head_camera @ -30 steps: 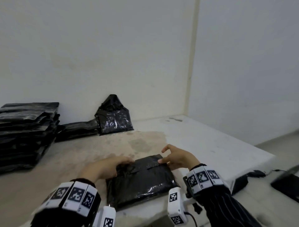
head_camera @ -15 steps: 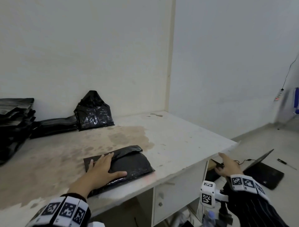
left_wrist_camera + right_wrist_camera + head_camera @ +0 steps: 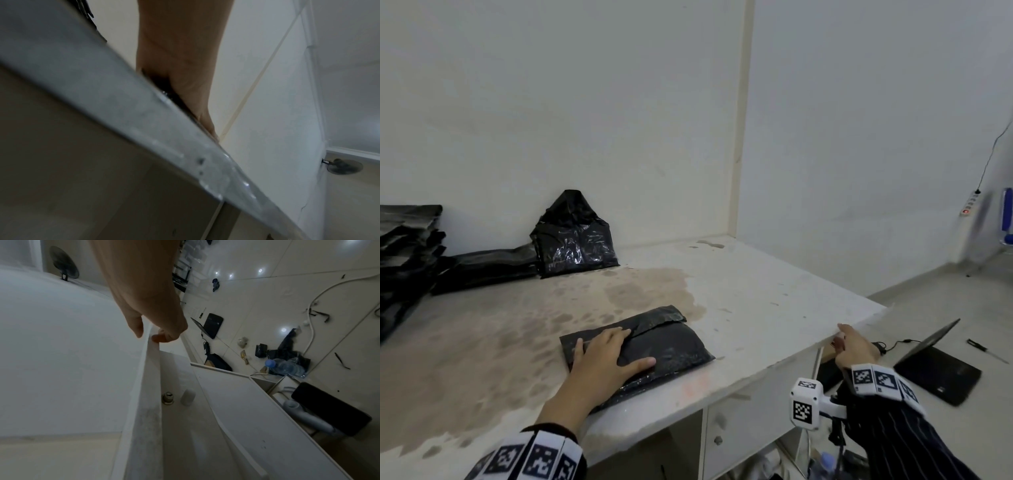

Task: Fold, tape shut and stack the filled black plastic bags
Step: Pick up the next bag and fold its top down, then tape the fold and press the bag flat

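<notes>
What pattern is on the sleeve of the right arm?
Dark with thin light vertical pinstripes on the sleeve; the head view shows it best.

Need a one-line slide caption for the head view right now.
Left hand presses the folded black bag flat on the stained table while the right hand reaches to the table's right edge.

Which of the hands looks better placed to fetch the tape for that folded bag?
The right hand, probably. It is free at the table's right edge, fingers at the rim, while the left hand lies flat on the folded bag, holding the flap down. No tape is clearly visible.
</notes>
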